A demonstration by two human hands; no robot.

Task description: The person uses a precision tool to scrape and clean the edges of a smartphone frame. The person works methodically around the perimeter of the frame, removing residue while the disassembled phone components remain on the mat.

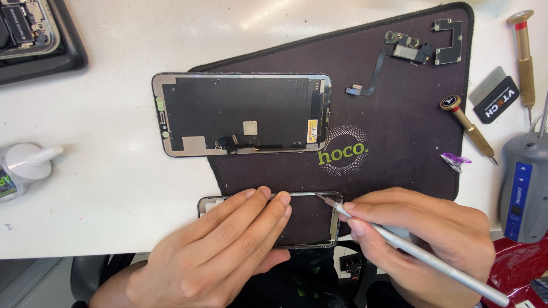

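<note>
Near screen (308, 219): lying face down at the near table edge, half on the mat (399, 102), long side parallel to the edge.

Left hand (222, 251): laid flat on the near screen, fingers (260, 208) extended and close together, tips at the far rim; pressing down, not clasped around anything.

Right hand (422, 239): closed in a pen grip around a knife (411, 248) (slim silver handle, running back toward the lower right corner). Blade tip (325, 198) touching the far rim of the near screen, close to its right corner, just beside the left fingertips.

Far screen (242, 114): second unit, also back side up, resting partly on the mat and partly on the white table (103, 182), well apart from both hands. Flat black shield and a short flex cable visible along its near side.

Mat, upper right: flex cable with small module (399, 54) and a metal bracket (448, 40).

Right of mat: two brass screwdrivers (468, 128) (524, 57), a black-and-grey pry card (495, 97), a purple scrap (455, 161), a grey device with blue panel (525, 188).

Left side: white-capped bottle (25, 165) on its side; opened phone in a dark tray (34, 34) at the far left corner (partly cut off).
</note>
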